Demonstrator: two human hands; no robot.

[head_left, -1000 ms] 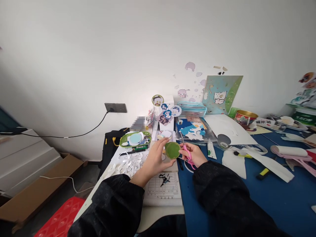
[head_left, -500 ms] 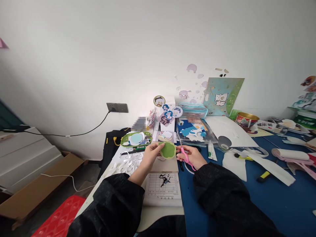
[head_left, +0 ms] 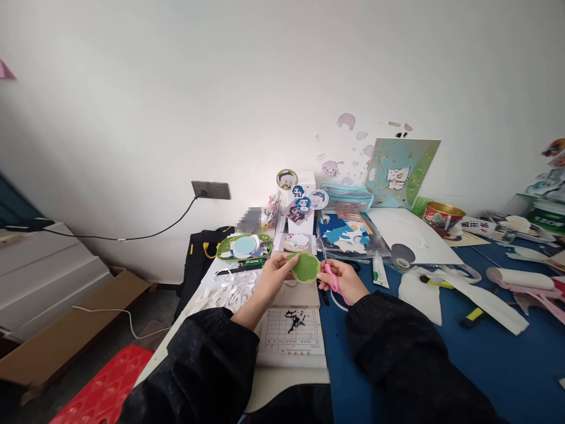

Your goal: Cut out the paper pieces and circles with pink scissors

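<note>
A green scalloped paper piece with a paler rim (head_left: 306, 268) is pinched at its left edge between the thumb and fingers of my left hand (head_left: 274, 278). My right hand (head_left: 343, 281) is closed on pink-handled scissors (head_left: 334, 281), whose blades point up and away. The fingertips of that hand are at the right edge of the green piece. Below the hands lies an open notebook (head_left: 293, 347) with small black scraps (head_left: 295, 321) on its page. White paper strips (head_left: 229, 292) are heaped to the left of my left hand.
Behind the hands are a green tray (head_left: 222, 249) of paper cutouts, a white box (head_left: 302, 227) with round stickers and a plastic bag (head_left: 348, 235) of blue scraps. A glue tube (head_left: 379, 271), a yellow cutter (head_left: 472, 317) and a paper roll (head_left: 523, 278) lie on the right.
The green piece and my left hand have shifted slightly right. My right hand still holds the scissors, with its fingertips now against the piece's edge. The whole view has moved a little.
</note>
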